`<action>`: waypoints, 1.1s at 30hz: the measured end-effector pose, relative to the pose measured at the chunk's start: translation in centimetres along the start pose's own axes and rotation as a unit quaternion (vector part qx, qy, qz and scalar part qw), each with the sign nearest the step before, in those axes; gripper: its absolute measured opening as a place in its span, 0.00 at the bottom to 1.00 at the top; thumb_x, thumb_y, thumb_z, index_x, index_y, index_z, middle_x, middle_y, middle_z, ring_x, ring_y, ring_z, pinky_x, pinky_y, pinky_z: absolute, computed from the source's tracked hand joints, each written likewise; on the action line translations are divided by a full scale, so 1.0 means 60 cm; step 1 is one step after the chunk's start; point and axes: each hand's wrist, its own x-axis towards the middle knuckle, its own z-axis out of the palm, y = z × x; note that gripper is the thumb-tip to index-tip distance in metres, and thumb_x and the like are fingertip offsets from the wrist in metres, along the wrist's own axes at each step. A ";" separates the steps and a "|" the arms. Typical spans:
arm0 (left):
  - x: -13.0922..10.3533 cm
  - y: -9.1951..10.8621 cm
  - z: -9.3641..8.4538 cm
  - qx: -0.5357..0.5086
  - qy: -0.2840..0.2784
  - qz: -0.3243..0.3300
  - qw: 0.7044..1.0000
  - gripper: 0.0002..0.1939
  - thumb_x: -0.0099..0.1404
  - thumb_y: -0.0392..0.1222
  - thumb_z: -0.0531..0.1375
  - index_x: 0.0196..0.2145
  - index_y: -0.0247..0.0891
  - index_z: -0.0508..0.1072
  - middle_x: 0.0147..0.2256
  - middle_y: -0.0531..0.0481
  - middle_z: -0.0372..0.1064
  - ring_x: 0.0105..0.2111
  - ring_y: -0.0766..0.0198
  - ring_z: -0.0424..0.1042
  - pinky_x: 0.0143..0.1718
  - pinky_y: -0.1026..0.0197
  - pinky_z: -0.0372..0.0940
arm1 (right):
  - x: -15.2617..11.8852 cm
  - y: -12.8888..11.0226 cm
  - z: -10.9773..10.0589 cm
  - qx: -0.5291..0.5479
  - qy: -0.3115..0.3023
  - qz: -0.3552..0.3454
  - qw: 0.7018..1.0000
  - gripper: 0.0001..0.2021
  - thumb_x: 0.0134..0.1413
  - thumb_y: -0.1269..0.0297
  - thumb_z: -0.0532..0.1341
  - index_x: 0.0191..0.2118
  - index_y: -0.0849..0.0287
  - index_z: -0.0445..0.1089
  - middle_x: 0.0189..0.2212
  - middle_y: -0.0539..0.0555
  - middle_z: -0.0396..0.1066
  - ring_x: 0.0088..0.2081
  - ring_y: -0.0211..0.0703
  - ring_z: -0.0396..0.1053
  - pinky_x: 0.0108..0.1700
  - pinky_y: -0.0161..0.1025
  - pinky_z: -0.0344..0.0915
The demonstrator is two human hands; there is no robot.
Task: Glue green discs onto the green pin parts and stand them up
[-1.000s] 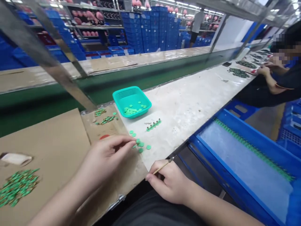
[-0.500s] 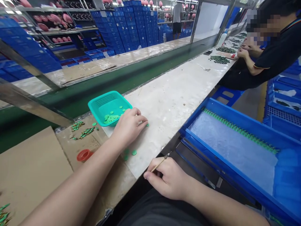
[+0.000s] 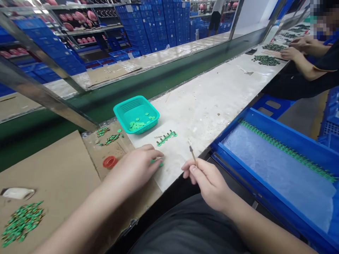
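My left hand (image 3: 144,162) is low over the table, thumb and index finger apart, beside a few loose green discs (image 3: 161,164) partly hidden by its fingers. A thin brush (image 3: 193,155) with a pale wooden handle and dark tip is pinched in my right hand (image 3: 208,176), tip up, in front of the table edge. Beyond my left hand runs a short row of green discs with small dark pieces standing on them (image 3: 166,138). The turquoise basket (image 3: 156,121) behind it contains several flat green discs (image 3: 136,125).
A red cup (image 3: 109,162), small green-and-gold pieces (image 3: 23,222) and a whitish bottle (image 3: 18,193) are on the left. At right, a blue tray (image 3: 230,155) contains rows of green pieces. A co-worker's hands (image 3: 293,49) are at the far right, near dark green piles (image 3: 266,60).
My left hand has drawn back from the row toward the loose discs, uncovering the row. My right hand has lifted the brush so its tip points upward. The view has shifted left.
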 end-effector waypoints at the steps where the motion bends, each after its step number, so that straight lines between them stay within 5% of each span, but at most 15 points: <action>1: -0.012 0.001 0.011 0.008 -0.003 -0.006 1.000 0.12 0.77 0.48 0.64 0.45 0.50 0.90 0.44 0.47 0.86 0.40 0.53 0.84 0.37 0.54 0.70 | 0.001 -0.002 -0.004 0.003 0.004 0.030 1.000 0.14 0.86 0.58 0.59 0.53 0.54 0.83 0.34 0.50 0.78 0.35 0.43 0.76 0.42 0.41 0.73; 4: -0.028 0.009 0.038 0.025 -0.001 -0.019 1.000 0.13 0.79 0.45 0.61 0.43 0.47 0.87 0.45 0.45 0.82 0.44 0.50 0.82 0.37 0.53 0.69 | 0.004 -0.011 -0.009 0.014 0.008 0.082 0.997 0.20 0.88 0.49 0.58 0.62 0.53 0.84 0.34 0.49 0.73 0.35 0.42 0.70 0.40 0.42 0.69; 7: -0.039 0.025 0.052 0.022 0.006 -0.022 0.999 0.11 0.81 0.40 0.59 0.42 0.43 0.81 0.46 0.42 0.79 0.49 0.46 0.80 0.49 0.48 0.75 | 0.004 -0.019 -0.004 0.009 0.036 0.066 0.997 0.20 0.88 0.50 0.58 0.70 0.50 0.80 0.34 0.49 0.72 0.34 0.42 0.69 0.40 0.42 0.69; 12: -0.088 0.051 0.068 -0.037 0.019 -0.019 0.999 0.09 0.81 0.33 0.59 0.50 0.43 0.79 0.49 0.44 0.82 0.51 0.50 0.81 0.58 0.48 0.79 | 0.003 -0.022 0.014 0.019 0.053 -0.011 0.998 0.35 0.89 0.60 0.59 0.89 0.32 0.50 0.33 0.45 0.78 0.24 0.39 0.61 0.28 0.38 0.64; 15: -0.145 0.049 0.072 -0.088 0.060 -0.038 0.994 0.12 0.83 0.35 0.59 0.54 0.46 0.81 0.50 0.48 0.84 0.51 0.57 0.85 0.54 0.56 0.81 | 0.006 -0.017 0.024 -0.003 0.013 -0.078 0.997 0.34 0.89 0.65 0.58 0.87 0.26 0.56 0.36 0.47 0.80 0.24 0.38 0.60 0.27 0.38 0.66; 18: -0.216 0.030 0.072 -0.128 0.122 -0.086 0.980 0.13 0.84 0.36 0.58 0.47 0.46 0.83 0.44 0.51 0.85 0.43 0.62 0.86 0.45 0.62 0.80 | 0.011 -0.011 0.036 -0.025 -0.046 -0.124 0.991 0.35 0.89 0.68 0.56 0.87 0.25 0.58 0.41 0.48 0.84 0.24 0.37 0.60 0.27 0.37 0.66; 22: -0.289 0.001 0.083 -0.089 0.232 -0.138 0.959 0.10 0.84 0.42 0.61 0.46 0.47 0.84 0.40 0.54 0.86 0.37 0.60 0.85 0.39 0.59 0.77 | 0.030 -0.018 0.058 -0.031 -0.130 -0.148 0.980 0.32 0.89 0.69 0.54 0.85 0.30 0.65 0.50 0.52 0.89 0.24 0.35 0.63 0.28 0.37 0.71; 24: -0.306 -0.006 0.091 -0.039 0.268 -0.131 0.954 0.10 0.85 0.44 0.62 0.45 0.46 0.84 0.40 0.53 0.85 0.39 0.59 0.84 0.43 0.56 0.77 | 0.042 -0.032 0.070 0.002 -0.180 -0.136 0.974 0.28 0.90 0.64 0.56 0.84 0.34 0.69 0.61 0.56 0.88 0.31 0.38 0.76 0.35 0.39 0.80; 26: -0.314 -0.010 0.095 -0.020 0.291 -0.123 0.949 0.09 0.86 0.43 0.62 0.48 0.45 0.83 0.41 0.51 0.84 0.41 0.58 0.84 0.46 0.55 0.76 | 0.053 -0.049 0.080 0.059 -0.243 -0.113 0.962 0.33 0.85 0.53 0.66 0.87 0.38 0.64 0.77 0.61 0.77 0.50 0.49 0.87 0.49 0.46 0.88; 29: -0.323 -0.016 0.092 -0.025 0.297 -0.092 0.950 0.08 0.86 0.39 0.62 0.52 0.44 0.82 0.44 0.49 0.84 0.45 0.59 0.83 0.49 0.56 0.75 | 0.070 -0.074 0.090 0.110 -0.319 -0.088 0.937 0.46 0.76 0.55 0.76 0.89 0.39 0.57 0.88 0.60 0.60 0.74 0.62 0.81 0.69 0.55 0.85; 33: -0.340 -0.026 0.088 0.028 0.259 0.002 0.966 0.12 0.86 0.34 0.60 0.58 0.42 0.83 0.54 0.48 0.88 0.52 0.56 0.82 0.56 0.51 0.71 | 0.092 -0.094 0.106 0.146 -0.344 -0.073 0.925 0.53 0.67 0.62 0.83 0.88 0.34 0.59 0.87 0.54 0.62 0.83 0.63 0.70 0.77 0.58 0.80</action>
